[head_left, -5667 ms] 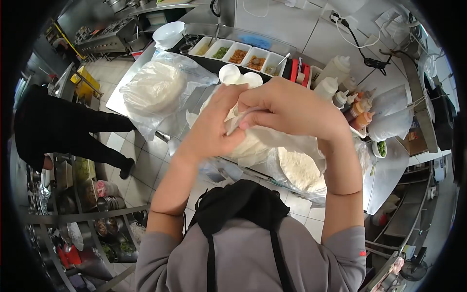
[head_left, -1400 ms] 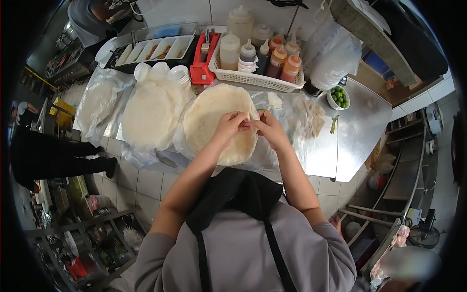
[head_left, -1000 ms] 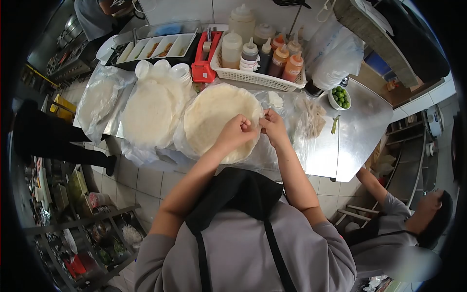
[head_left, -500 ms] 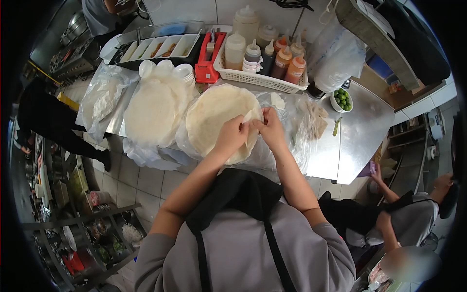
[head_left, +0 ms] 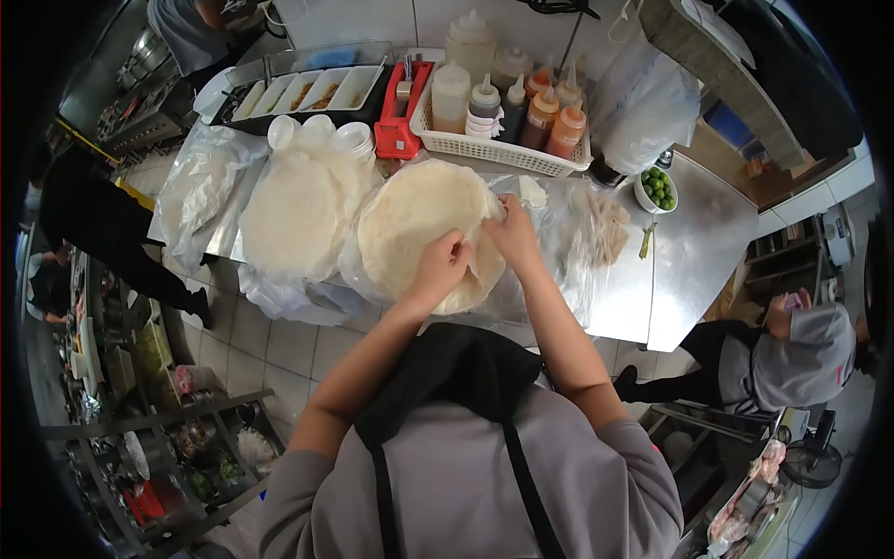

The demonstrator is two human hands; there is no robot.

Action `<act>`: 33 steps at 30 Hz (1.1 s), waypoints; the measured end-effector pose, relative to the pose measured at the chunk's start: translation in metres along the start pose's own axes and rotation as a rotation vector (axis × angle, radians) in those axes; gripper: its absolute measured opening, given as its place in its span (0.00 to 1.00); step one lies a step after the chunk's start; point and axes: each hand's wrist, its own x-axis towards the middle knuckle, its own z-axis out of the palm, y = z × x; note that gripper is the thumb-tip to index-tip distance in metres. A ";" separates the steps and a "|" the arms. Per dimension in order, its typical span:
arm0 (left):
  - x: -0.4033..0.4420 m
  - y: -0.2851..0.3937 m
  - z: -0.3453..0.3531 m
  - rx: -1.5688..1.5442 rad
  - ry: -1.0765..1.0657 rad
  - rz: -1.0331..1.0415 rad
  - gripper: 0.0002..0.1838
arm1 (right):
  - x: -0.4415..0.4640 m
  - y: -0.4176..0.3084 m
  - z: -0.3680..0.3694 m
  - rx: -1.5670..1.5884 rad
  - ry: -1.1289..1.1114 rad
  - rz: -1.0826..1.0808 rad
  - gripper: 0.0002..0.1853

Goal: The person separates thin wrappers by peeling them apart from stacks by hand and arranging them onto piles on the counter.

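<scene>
A stack of thin, pale round flatbreads (head_left: 400,219) lies on clear plastic in front of me. My left hand (head_left: 441,265) is closed over its right part, finger and thumb pinching a lifted, folded edge of the top flatbread. Close beside it, my right hand (head_left: 510,231) pinches the same flatbread at its right rim. The fingertips partly hide how far the edge has come away from the stack. To the left is a second stack of pale rounds (head_left: 293,219), also on plastic.
Behind the stacks stand a white basket (head_left: 498,152) of sauce bottles, a red tape dispenser (head_left: 399,140), white cups (head_left: 352,138) and a tray of filled containers (head_left: 326,90). Rightward are crumpled plastic (head_left: 596,228) and a bowl of green limes (head_left: 656,191). Co-workers stand left and right.
My right hand has shifted slightly up and away from my left hand along the flatbread's edge. The co-worker at right has moved and now stands farther back.
</scene>
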 end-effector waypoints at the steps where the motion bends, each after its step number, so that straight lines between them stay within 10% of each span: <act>1: 0.000 -0.001 -0.002 0.015 0.000 -0.008 0.09 | 0.004 -0.001 0.002 0.026 -0.004 0.050 0.15; 4: 0.001 -0.012 -0.003 -0.017 0.024 -0.042 0.10 | 0.011 -0.001 -0.004 0.312 -0.186 0.419 0.15; 13: 0.032 0.033 -0.012 0.369 0.189 0.062 0.19 | -0.012 -0.049 -0.003 0.271 -0.016 -0.014 0.10; 25: 0.007 0.012 -0.023 0.137 0.292 0.146 0.17 | -0.021 -0.003 0.000 0.895 -0.018 0.385 0.08; 28: 0.006 0.016 -0.018 0.111 0.245 0.258 0.15 | -0.008 0.002 -0.009 0.198 -0.094 0.103 0.13; 33: -0.001 0.022 -0.013 0.078 0.162 0.288 0.15 | 0.036 -0.040 -0.014 -0.078 -0.159 -0.143 0.16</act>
